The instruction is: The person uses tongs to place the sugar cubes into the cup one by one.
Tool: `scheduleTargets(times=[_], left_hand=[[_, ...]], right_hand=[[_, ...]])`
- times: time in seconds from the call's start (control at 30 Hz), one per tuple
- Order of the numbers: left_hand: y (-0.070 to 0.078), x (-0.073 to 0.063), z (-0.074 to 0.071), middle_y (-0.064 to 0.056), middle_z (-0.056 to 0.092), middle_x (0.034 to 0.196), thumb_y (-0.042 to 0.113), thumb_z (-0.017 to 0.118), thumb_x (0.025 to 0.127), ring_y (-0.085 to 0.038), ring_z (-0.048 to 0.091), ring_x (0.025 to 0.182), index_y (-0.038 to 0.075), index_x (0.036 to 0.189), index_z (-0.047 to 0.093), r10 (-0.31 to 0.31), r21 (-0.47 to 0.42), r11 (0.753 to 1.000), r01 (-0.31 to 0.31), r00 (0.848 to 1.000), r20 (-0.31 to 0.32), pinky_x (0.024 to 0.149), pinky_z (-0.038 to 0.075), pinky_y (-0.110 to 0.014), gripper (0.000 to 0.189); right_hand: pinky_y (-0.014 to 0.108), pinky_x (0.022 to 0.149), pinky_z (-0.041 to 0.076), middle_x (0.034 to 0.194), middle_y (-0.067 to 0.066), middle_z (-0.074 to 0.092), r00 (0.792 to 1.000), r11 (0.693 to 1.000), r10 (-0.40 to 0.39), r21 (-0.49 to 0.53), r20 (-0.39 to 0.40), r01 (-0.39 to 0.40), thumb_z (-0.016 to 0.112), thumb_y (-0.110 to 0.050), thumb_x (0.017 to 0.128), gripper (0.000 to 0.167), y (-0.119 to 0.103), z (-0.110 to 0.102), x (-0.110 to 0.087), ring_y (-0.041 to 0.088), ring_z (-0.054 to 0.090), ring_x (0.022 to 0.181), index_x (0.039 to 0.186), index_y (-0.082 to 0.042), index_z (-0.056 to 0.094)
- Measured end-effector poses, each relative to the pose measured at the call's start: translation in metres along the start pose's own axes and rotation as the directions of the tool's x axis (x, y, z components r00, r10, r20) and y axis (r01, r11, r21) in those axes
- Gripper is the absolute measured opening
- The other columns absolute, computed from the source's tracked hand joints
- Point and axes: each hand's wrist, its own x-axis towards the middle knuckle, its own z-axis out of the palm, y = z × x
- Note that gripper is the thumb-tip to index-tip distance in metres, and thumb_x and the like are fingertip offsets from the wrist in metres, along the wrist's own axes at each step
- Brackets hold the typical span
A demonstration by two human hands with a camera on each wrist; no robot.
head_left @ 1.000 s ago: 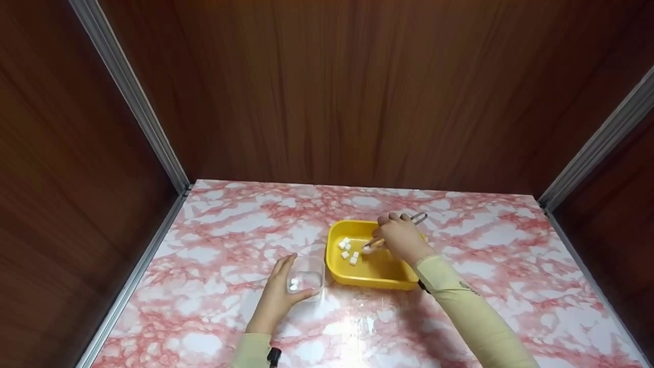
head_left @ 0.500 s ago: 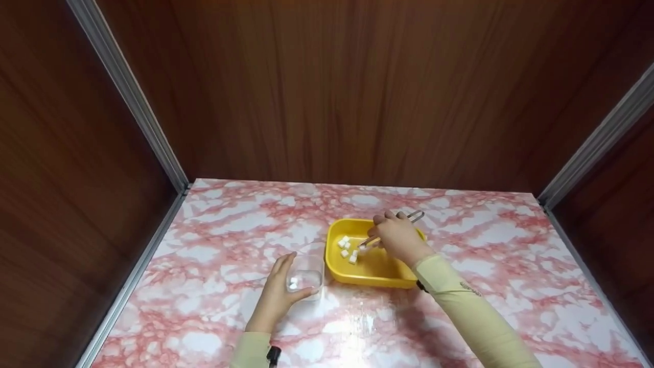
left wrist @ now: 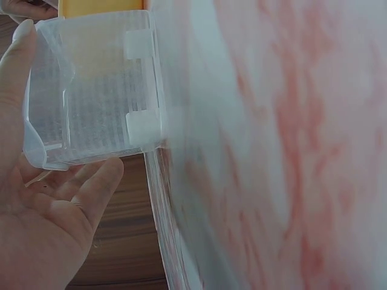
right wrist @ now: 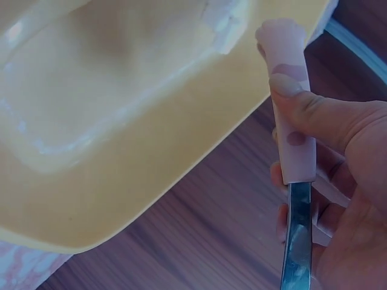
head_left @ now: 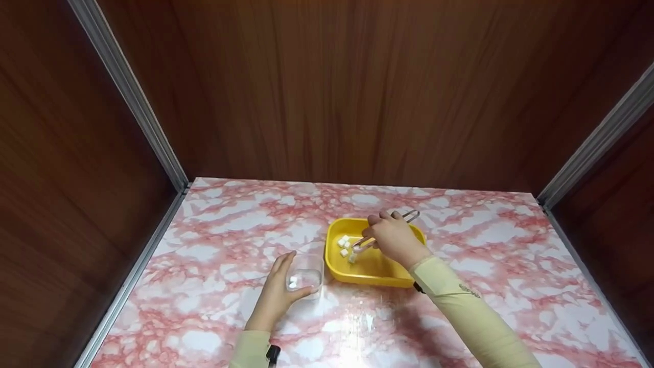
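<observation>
Right hand [head_left: 396, 238] leans over the yellow tray [head_left: 370, 280], pinching tongs [right wrist: 297, 160]; I see white cubes [head_left: 344, 252] near their tips; left hand [head_left: 278, 290] grips clear box [left wrist: 97, 99].

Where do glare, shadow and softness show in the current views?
Head view: bright glare on the marbled table in front of the yellow tray, a dark shadow beside the right sleeve; left wrist view: hazy, the table's pattern soft, the clear container showing crisper edges; right wrist view: bluish cast, bright highlights inside the tray, the pink-and-metal tongs fairly clear.
</observation>
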Motion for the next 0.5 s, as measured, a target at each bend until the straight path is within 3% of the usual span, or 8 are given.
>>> scheduleTargets(times=[0.33, 0.5], left_hand=[[-0.002, 0.000, 0.000, -0.011, 0.032, 0.148, 0.046, 0.080, 0.070, -0.033, 0.033, 0.134, 0.006, 0.147, 0.035, 0.026, 0.009, 1.000, -0.026, 1.000, -0.010, 0.107, 0.032, -0.047, 0.098], [-0.001, 0.000, 0.000, -0.009, 0.033, 0.147, 0.044, 0.081, 0.071, -0.033, 0.034, 0.133, 0.006, 0.147, 0.035, 0.036, 0.009, 0.999, -0.036, 0.999, -0.012, 0.106, 0.034, -0.047, 0.097]], right_hand=[[0.041, 0.074, 0.041, 0.087, 0.001, 0.058, 1.000, 1.000, -0.029, 0.006, 0.004, 0.029, 0.086, -0.015, 0.070, 0.029, -0.011, -0.011, 0.003, 0.025, 0.051, 0.084, 0.097, -0.022, 0.078], [0.040, 0.072, 0.040, 0.086, 0.001, 0.057, 0.999, 0.999, -0.045, 0.009, -0.020, 0.045, 0.087, -0.015, 0.068, 0.030, -0.016, -0.016, 0.005, 0.024, 0.049, 0.082, 0.096, -0.021, 0.078]])
